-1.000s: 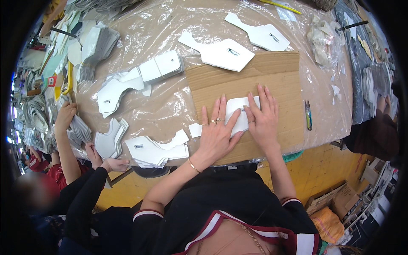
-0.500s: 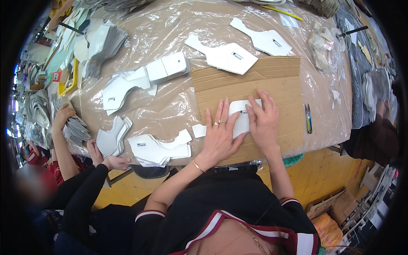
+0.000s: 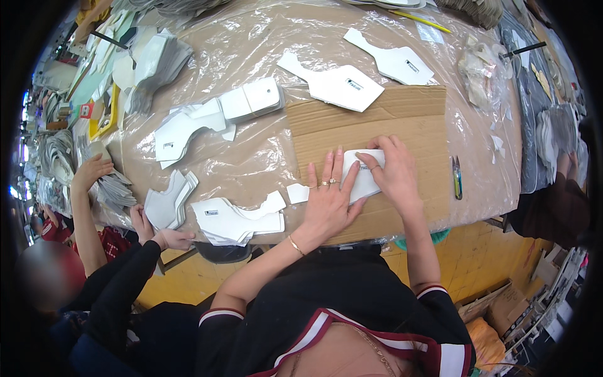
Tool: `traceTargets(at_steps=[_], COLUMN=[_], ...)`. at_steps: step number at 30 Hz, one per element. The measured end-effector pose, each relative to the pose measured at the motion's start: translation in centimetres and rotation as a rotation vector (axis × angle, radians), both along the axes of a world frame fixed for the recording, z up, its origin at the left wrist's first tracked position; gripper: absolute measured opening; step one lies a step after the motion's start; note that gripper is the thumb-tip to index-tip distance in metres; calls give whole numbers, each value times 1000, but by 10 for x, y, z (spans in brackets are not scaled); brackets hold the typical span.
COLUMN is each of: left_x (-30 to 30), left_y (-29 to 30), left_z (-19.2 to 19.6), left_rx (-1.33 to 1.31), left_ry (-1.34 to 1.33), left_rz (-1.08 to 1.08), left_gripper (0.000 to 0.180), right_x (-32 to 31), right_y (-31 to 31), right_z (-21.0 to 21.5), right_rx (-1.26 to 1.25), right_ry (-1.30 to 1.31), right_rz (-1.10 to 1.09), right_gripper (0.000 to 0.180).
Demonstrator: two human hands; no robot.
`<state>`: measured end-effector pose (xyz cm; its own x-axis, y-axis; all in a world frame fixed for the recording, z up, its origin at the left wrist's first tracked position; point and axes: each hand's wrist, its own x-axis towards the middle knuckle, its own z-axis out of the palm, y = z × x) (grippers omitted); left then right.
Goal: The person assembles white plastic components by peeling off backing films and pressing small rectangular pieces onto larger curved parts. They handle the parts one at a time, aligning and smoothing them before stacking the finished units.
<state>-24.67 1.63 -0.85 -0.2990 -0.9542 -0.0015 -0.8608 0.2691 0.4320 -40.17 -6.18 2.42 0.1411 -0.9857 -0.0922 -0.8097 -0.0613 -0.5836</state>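
On a cardboard sheet (image 3: 377,119) lies a white cut panel (image 3: 364,183) with a small dark print, partly covered by my hands. My left hand (image 3: 330,204), with rings on it, rests flat across the panel's left side, fingers stretched out. At the panel's far right edge, my right hand (image 3: 396,173) bends its fingers, thumb and fingertips closed on the edge. A narrow white end (image 3: 298,193) sticks out left of my left hand. Two similar white panels with dark prints, a nearer one (image 3: 348,88) and a farther one (image 3: 402,64), lie beyond the cardboard.
Stacks of white panels lie left of the cardboard, one long (image 3: 188,129) and one nearer (image 3: 235,220). Small snips (image 3: 456,178) lie at the right, a yellow pencil (image 3: 421,20) at the back. Clear plastic covers the table. Co-workers' hands (image 3: 169,239) hold pieces at the left edge.
My right hand has shifted slightly right and its fingers have bent more at the panel's far edge. The left hand stays flat on the panel.
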Motion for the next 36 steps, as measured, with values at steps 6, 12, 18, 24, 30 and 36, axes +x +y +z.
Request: traceTargets(at_steps=[6, 12, 18, 24, 30, 36], left_x=[2, -2, -9, -11, -13, -10], left_y=[0, -1, -2, -6, -5, -2], left_z=[-3, 2, 5, 9, 9, 3], left_rx=[-29, -27, -40, -13, -17, -57], left_ry=[44, 45, 71, 33, 31, -9], left_rz=[-9, 6, 59, 71, 79, 66], left_gripper=[65, 61, 59, 62, 61, 65], right_x=[0, -1, 0, -2, -3, -10], right_y=[1, -1, -2, -3, -2, -7], right_z=[-1, 1, 0, 0, 3, 2], right_rx=[-2, 8, 9, -14, -21, 18], right_ry=[-23, -30, -29, 2, -16, -83], right_rz=[-25, -22, -19, 12, 26, 66], right_gripper=[26, 25, 25, 24, 24, 26])
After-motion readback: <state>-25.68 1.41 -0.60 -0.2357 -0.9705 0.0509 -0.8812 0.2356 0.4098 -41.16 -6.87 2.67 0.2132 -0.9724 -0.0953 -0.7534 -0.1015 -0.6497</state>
